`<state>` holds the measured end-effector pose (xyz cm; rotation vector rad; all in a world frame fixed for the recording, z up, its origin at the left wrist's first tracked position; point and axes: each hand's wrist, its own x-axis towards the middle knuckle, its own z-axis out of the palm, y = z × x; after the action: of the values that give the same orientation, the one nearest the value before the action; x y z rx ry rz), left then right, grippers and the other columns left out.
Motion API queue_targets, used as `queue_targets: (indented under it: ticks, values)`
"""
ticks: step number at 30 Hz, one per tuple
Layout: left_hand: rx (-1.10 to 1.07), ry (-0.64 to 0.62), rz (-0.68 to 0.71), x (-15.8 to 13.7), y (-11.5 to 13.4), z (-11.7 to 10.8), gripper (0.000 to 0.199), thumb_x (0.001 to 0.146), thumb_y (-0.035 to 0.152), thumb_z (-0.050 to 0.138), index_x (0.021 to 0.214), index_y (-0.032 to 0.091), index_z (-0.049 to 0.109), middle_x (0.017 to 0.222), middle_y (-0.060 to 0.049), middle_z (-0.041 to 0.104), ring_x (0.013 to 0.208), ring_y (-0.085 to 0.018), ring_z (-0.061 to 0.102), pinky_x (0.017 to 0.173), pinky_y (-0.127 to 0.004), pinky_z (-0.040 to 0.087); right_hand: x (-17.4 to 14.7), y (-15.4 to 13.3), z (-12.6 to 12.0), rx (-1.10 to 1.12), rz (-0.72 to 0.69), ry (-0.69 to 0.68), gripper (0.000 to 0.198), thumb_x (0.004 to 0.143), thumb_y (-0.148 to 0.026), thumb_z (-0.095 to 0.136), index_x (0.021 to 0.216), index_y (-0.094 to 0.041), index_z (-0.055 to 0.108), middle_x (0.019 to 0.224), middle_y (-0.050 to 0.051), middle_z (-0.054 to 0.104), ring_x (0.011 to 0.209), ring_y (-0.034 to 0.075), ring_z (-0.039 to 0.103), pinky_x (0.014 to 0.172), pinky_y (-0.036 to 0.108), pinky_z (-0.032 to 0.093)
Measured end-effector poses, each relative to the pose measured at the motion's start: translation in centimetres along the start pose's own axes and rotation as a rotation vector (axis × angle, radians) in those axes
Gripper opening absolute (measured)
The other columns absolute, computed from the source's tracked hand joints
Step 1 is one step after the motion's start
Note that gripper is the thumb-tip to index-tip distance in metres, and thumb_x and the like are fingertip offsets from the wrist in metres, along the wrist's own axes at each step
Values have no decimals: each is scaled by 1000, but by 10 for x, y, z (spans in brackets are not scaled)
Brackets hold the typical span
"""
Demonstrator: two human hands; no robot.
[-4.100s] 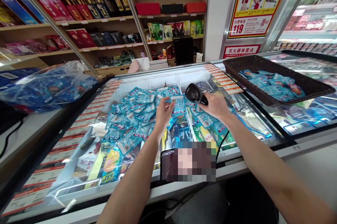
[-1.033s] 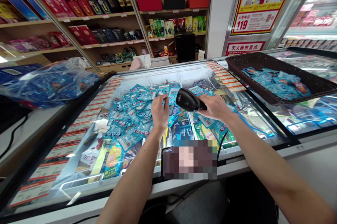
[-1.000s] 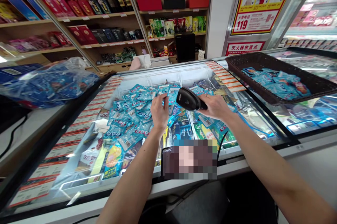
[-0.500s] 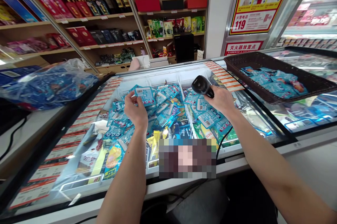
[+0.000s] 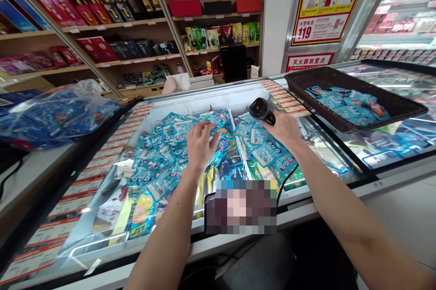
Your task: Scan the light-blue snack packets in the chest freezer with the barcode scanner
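My right hand [image 5: 284, 129] grips the handle of a black barcode scanner [image 5: 259, 108], its head pointing left above the freezer's right section. My left hand [image 5: 200, 147] is over the blue packets [image 5: 177, 135] heaped in the left section, fingers apart and no packet visible in them. Whether its fingertips touch the packets I cannot tell. More blue packets [image 5: 265, 151], some with barcodes facing up, lie under the scanner. A white wire divider [image 5: 242, 154] runs between the two sections.
A brown basket [image 5: 405, 104] of blue packets rests on the freezer's right side. On the left is a clear plastic bag [image 5: 64, 113] with blue packs. The scanner's black cord [image 5: 284, 181] hangs over the front edge. Shelves [image 5: 122, 22] of goods stand behind.
My left hand has let go of a blue packet, which now lies in the heap, and has moved right with its fingers spread. The scanner stays almost where it was.
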<state>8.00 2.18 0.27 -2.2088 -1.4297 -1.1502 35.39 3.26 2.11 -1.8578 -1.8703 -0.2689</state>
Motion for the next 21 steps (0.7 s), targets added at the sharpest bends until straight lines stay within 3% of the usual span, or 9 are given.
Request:
queue_targets:
  ticks: [6,13,18,21]
  values:
    - [-123,-297,175,-6,11,18,38,85,36,47,122,26,50,125,-8,53,115,-23,47,95,-41,36,5,9,4,8,50,37,48,82,-58,42,98,-17,62,83,13,68,80,28,62,65,34,42]
    - [-224,-522,324,-2,32,24,52,89,42,39,139,33,27,148,-3,28,136,-19,26,108,-41,27,2,4,3,-10,37,3,46,82,-57,43,99,-19,61,84,13,68,79,27,63,66,35,43]
    - [-159,-661,407,-4,37,32,48,90,45,33,137,41,26,147,3,28,137,-22,21,111,-50,16,1,0,4,-22,34,-15,47,82,-57,43,102,-18,60,87,14,67,83,27,62,69,35,43]
    - [-113,-657,384,-4,35,31,47,90,48,33,136,39,32,146,2,32,136,-22,23,111,-50,17,1,0,4,-36,40,-26,48,82,-57,43,102,-18,60,86,13,68,82,27,62,69,35,43]
